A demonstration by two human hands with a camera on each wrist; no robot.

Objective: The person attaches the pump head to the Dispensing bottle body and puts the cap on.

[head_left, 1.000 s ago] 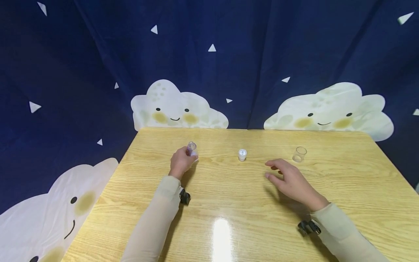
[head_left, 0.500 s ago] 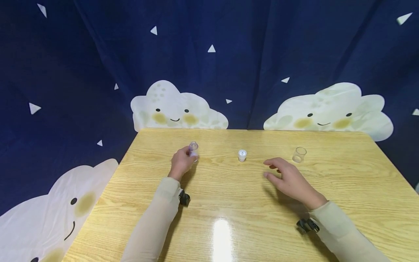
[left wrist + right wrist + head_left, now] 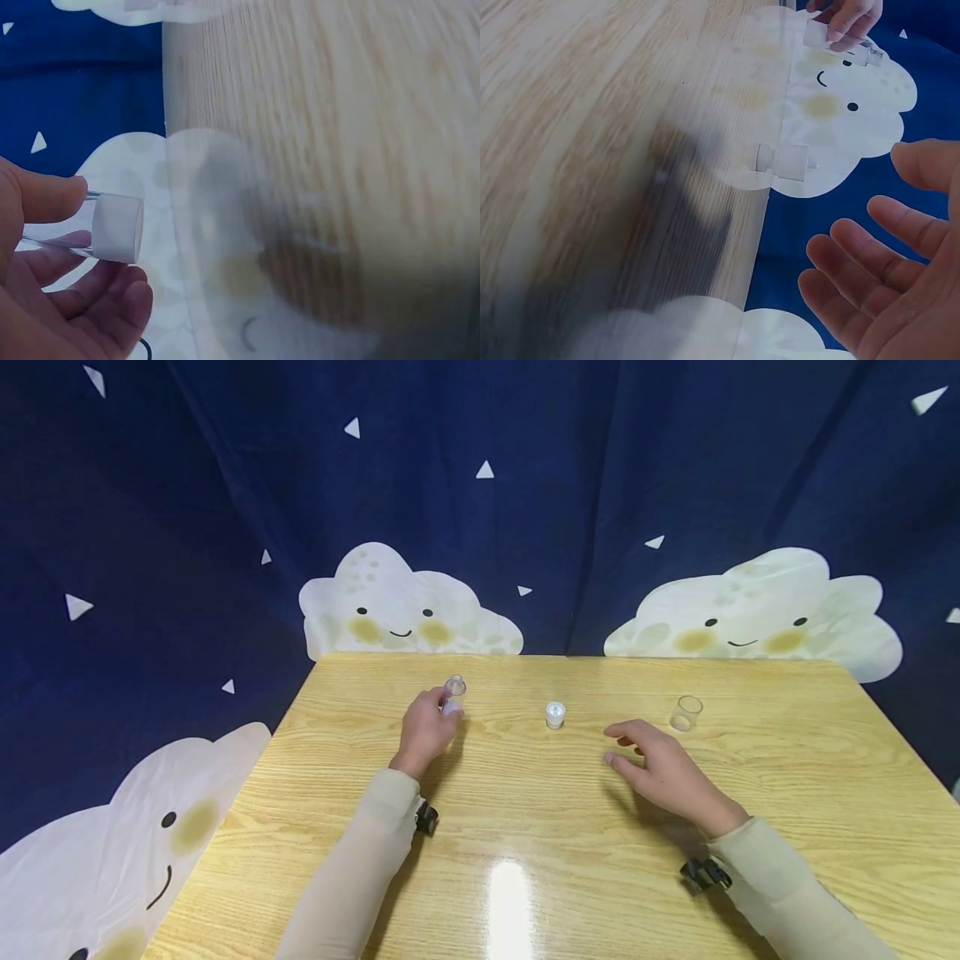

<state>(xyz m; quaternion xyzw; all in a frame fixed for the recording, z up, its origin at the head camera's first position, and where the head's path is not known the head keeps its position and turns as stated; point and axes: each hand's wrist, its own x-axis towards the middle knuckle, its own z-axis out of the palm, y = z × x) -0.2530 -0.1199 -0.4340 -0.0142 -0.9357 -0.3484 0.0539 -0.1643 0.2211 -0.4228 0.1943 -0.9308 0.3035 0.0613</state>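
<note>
Backdrop: dark blue curtain [image 3: 480, 410] with white triangles and smiling clouds [image 3: 408, 610], hanging behind and left of the table. Wooden table [image 3: 570, 827], with a bright glare patch [image 3: 510, 910] front-centre. Two pale sleeves [image 3: 348, 868] reach in from the near side. Right hand [image 3: 667, 772]: over the table, thumb apart from the loosely bent fingers, gap wide, has hold of nothing. Left hand [image 3: 429, 727]: thumb and fingers closed round the clear bottle [image 3: 454, 687], left of centre, white end down; can't tell if it touches the table. Black wrist units [image 3: 705, 876] on both cuffs. Clear cup [image 3: 686, 715] stands just beyond the right hand. Small white piece [image 3: 555, 716] stands upright between the hands, apart from both.
</note>
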